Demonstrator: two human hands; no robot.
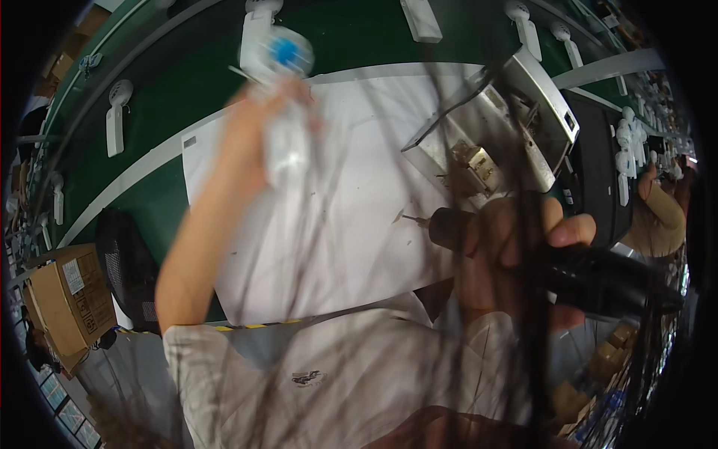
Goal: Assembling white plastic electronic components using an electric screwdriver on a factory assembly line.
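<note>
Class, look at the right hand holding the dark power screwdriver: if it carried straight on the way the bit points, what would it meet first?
The right hand aims the screwdriver leftward, so its bit would probably first meet the white work mat. Depth is unclear, so this is a cautious reading.

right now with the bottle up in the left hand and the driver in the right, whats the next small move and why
Probably lower the clear plastic bottle and set it aside. The left hand holds it raised over the white work mat, while the right hand grips the black power screwdriver, bit aimed toward the metal fixture. The left hand looks needed free first.
</note>
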